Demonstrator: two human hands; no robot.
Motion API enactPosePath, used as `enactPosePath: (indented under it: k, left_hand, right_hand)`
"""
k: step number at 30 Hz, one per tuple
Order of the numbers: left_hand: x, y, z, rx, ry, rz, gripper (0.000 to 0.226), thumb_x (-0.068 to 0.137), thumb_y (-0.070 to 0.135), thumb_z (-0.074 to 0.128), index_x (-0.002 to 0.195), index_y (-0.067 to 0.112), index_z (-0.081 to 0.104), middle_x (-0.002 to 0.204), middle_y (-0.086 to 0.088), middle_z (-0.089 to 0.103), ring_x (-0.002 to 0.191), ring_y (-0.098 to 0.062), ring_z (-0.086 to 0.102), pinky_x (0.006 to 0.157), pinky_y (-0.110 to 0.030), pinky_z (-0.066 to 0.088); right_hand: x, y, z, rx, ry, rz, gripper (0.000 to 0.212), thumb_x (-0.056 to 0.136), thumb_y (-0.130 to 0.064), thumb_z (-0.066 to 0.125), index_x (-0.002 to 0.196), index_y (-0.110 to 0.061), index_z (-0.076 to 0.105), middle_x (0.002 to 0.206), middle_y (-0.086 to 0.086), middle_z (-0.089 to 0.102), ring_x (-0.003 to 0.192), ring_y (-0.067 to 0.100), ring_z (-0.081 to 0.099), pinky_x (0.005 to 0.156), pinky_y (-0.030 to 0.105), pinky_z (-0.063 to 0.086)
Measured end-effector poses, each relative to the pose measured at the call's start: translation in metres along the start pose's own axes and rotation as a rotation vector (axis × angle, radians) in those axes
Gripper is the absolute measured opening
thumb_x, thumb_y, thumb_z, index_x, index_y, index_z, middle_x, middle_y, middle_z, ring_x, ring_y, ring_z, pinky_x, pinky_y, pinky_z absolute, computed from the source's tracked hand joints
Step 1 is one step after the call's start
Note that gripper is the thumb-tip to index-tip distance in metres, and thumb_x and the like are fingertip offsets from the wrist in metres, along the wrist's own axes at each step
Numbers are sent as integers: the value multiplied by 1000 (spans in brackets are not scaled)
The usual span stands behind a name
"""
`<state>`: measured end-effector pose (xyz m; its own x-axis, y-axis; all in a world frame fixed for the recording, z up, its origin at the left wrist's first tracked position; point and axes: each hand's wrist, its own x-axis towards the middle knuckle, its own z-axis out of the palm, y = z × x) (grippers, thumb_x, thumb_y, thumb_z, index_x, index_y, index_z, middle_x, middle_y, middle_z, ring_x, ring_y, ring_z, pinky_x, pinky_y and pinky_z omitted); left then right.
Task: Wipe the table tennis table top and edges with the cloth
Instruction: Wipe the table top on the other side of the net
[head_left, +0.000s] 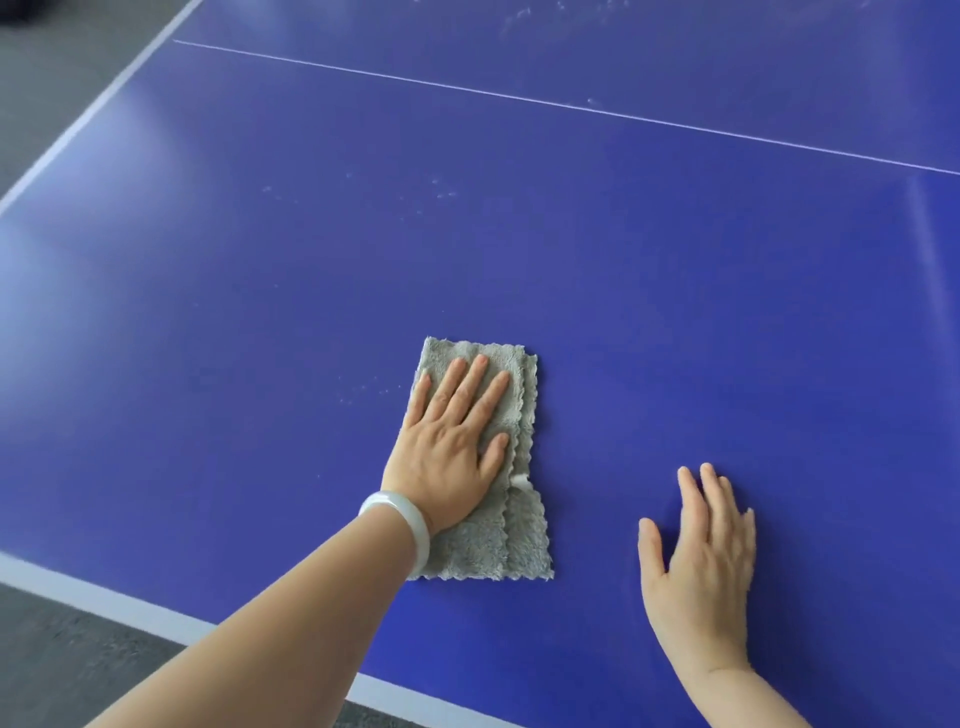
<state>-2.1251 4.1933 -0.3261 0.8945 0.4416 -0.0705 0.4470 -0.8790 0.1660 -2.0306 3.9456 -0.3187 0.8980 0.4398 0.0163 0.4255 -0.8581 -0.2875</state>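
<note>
Blue table top (623, 270) shows pale smudges (363, 392) just left of the grey cloth (519, 540) by the near edge. Left hand (447, 452) presses it flat-fingered; right hand (701, 561) rests open, empty. Sweep leftward, pressure even.

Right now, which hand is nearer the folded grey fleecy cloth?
Left. The left hand lies flat on the grey fleecy cloth; the right hand is to its right over the blue table, apart.
</note>
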Motion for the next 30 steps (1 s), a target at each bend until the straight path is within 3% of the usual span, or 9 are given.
enactPosePath:
  k: [2, 4, 7, 11, 19, 23, 26, 30]
  left_hand:
    - [-1, 1, 0, 1, 3, -7, 62, 101, 53, 22, 158, 31, 8, 165, 6, 3, 152, -15, -5, 123, -46, 3]
    - [-2, 2, -2, 2, -5, -11, 63, 101, 52, 22, 158, 30, 9, 165, 6, 3, 152, -15, -6, 123, -46, 4]
    - [-1, 1, -3, -7, -13, -15, 63, 101, 52, 22, 158, 30, 9, 165, 6, 4, 152, -16, -4, 123, -47, 6]
    - [0, 1, -3, -21, -28, -14, 62, 101, 51, 24, 158, 30, 9, 165, 6, 5, 152, -15, -4, 123, -48, 8]
    - [5, 33, 1, -18, 2, -99, 66, 97, 44, 32, 157, 18, 19, 164, -4, 13, 152, -28, 3, 119, -54, 10]
    - [41, 51, 6, -44, -1, 106, 66, 98, 47, 31, 157, 21, 18, 165, -3, 12, 152, -28, 2, 119, -55, 9]
    - [78, 14, -6, -7, -5, 209, 62, 99, 49, 27, 157, 30, 17, 165, 5, 11, 152, -19, 4, 122, -51, 3]
    - [94, -68, -19, -6, 57, -148, 62, 98, 52, 18, 157, 30, 17, 164, 5, 10, 152, -17, 3, 122, -49, 1]
  right_hand:
    - [15, -11, -3, 89, 26, 16, 47, 88, -5, 66, 132, 6, 53, 143, 22, 48, 133, 42, 43, 112, 64, 30]
    - [42, -30, -6, 105, 7, -71, 46, 90, -5, 63, 134, 4, 52, 144, 19, 48, 136, 36, 42, 117, 59, 26]
    - [105, -60, 1, 24, -73, -173, 56, 98, -13, 52, 150, 0, 34, 160, 14, 27, 150, 29, 21, 123, 48, 10]
    - [168, -75, 21, -77, -123, -58, 57, 105, -23, 34, 157, -6, 15, 166, 10, 9, 153, 24, 5, 124, 46, 3]
    - [172, -73, 36, -103, -59, -31, 56, 103, -23, 32, 155, -7, 22, 165, 9, 16, 153, 23, 12, 125, 46, 5]
    - [172, -75, 35, -70, -54, -18, 55, 103, -24, 33, 155, -8, 24, 165, 7, 16, 153, 21, 12, 125, 42, 3]
    - [173, -75, 34, -60, -43, -12, 55, 102, -22, 36, 154, -9, 27, 164, 7, 18, 152, 22, 14, 125, 42, 3]
    - [172, -75, 35, -84, -46, -8, 54, 102, -23, 34, 154, -9, 27, 164, 7, 19, 152, 22, 14, 125, 43, 5]
